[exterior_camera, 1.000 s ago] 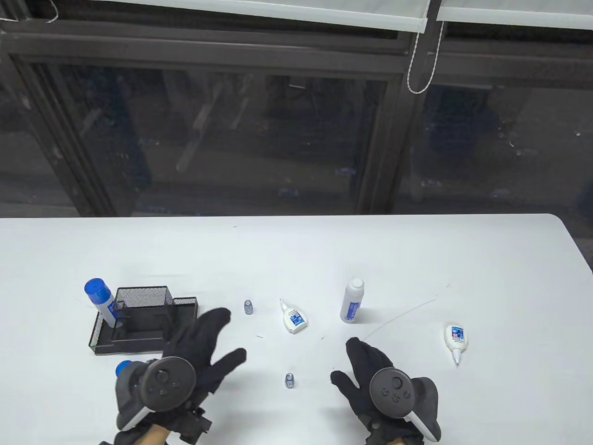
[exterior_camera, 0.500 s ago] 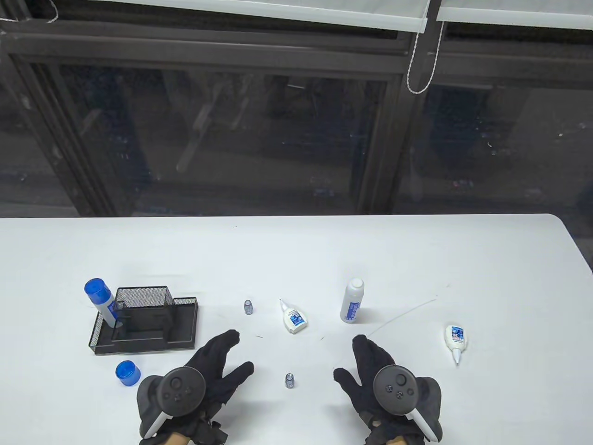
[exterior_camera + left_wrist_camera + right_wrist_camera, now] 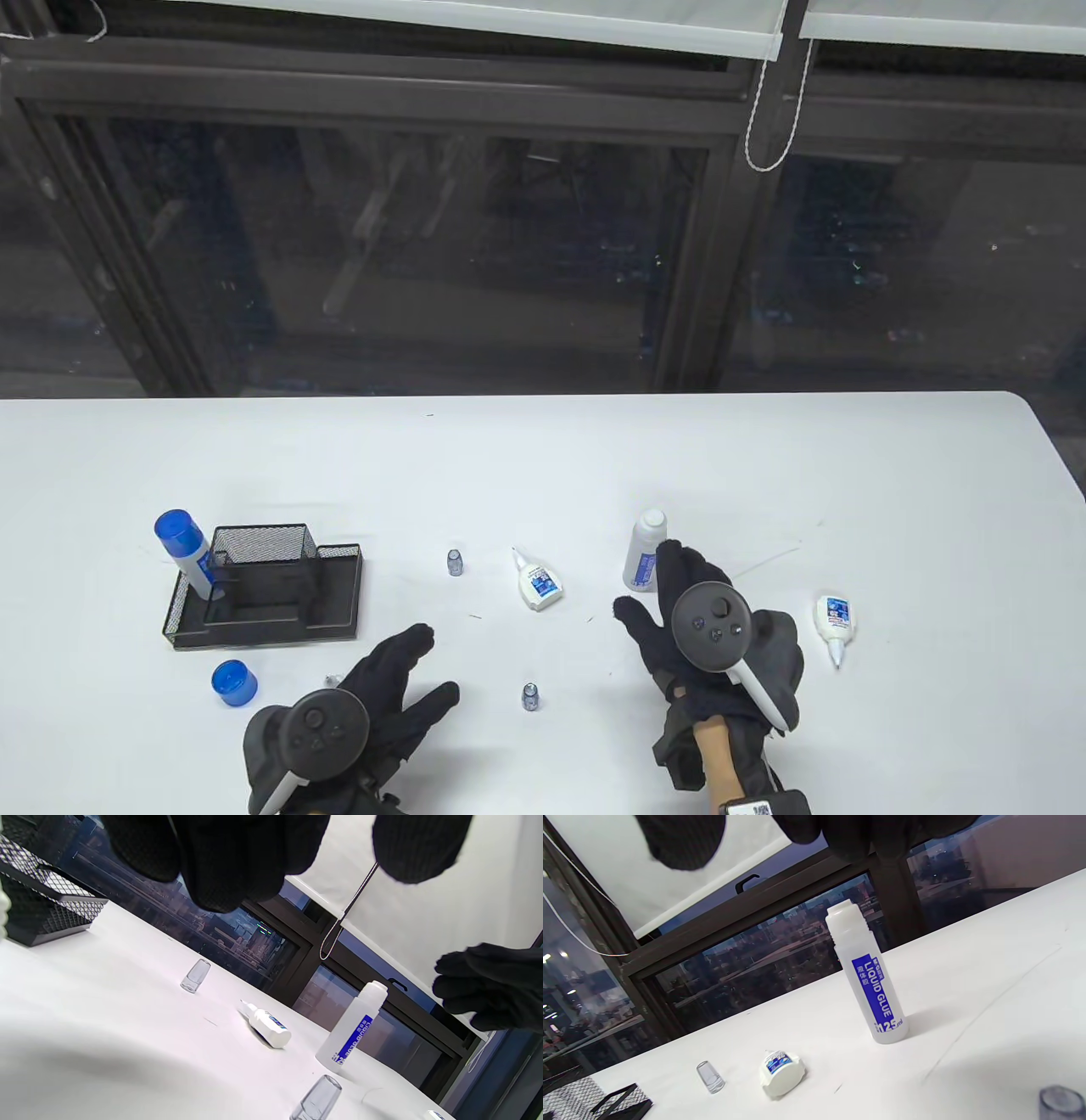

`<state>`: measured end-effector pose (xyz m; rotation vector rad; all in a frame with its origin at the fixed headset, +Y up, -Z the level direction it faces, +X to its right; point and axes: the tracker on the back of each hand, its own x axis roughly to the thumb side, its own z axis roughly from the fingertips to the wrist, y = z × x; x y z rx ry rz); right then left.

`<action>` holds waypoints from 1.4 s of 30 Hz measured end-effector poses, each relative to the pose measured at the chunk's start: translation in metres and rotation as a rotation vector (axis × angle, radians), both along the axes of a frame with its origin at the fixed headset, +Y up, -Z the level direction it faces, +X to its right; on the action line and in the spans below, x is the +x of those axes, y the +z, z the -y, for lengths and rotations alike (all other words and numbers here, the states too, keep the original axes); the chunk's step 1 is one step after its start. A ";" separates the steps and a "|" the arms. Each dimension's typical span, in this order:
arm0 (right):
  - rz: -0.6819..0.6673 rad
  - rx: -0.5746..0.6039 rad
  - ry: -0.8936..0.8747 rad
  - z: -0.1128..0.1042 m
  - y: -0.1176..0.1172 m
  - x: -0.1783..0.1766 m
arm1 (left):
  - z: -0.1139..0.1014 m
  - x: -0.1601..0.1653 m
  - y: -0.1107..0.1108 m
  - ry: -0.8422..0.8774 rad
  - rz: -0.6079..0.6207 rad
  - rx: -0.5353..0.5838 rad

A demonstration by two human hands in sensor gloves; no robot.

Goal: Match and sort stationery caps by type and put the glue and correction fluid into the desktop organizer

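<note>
The right hand (image 3: 679, 624) covers part of the lower side of the glue bottle (image 3: 643, 552) in the table view. The left hand (image 3: 373, 692) is cut off by the bottom edge there, so its wrist does not show. In the left wrist view, the organizer (image 3: 38, 906) is cut by the left edge, and a clear cap (image 3: 316, 1099) is cut at the bottom. In the right wrist view, another cap (image 3: 1061, 1103) is blurred and cut by the bottom edge. The small print on the correction fluid (image 3: 836, 615) is too small to read.
</note>
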<state>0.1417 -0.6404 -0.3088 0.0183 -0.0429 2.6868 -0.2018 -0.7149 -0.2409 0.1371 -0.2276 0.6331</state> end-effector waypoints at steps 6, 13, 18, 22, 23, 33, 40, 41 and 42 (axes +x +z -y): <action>0.033 -0.039 0.054 -0.002 -0.037 0.001 | -0.003 0.004 0.000 0.023 0.020 0.019; 0.036 -0.118 0.086 0.014 -0.076 -0.004 | -0.003 0.005 0.000 0.027 0.023 0.010; 0.033 -0.122 0.107 0.033 -0.090 -0.012 | -0.002 0.005 -0.002 0.028 0.018 -0.001; 0.023 -0.141 0.155 0.049 -0.095 -0.018 | -0.003 0.003 -0.002 0.030 0.012 0.003; 0.032 -0.115 0.150 0.050 -0.094 -0.019 | -0.003 0.003 -0.002 0.033 0.013 0.002; 0.064 0.072 0.163 0.039 -0.081 -0.019 | -0.003 0.003 -0.002 0.023 0.025 -0.006; -0.058 0.224 0.092 -0.008 -0.028 -0.032 | -0.005 0.003 -0.001 0.029 0.033 0.011; -0.090 0.238 0.064 -0.016 -0.017 -0.036 | -0.005 0.003 -0.001 0.029 0.037 0.010; -0.108 0.248 0.044 -0.020 -0.010 -0.038 | -0.005 0.003 -0.001 0.027 0.039 0.011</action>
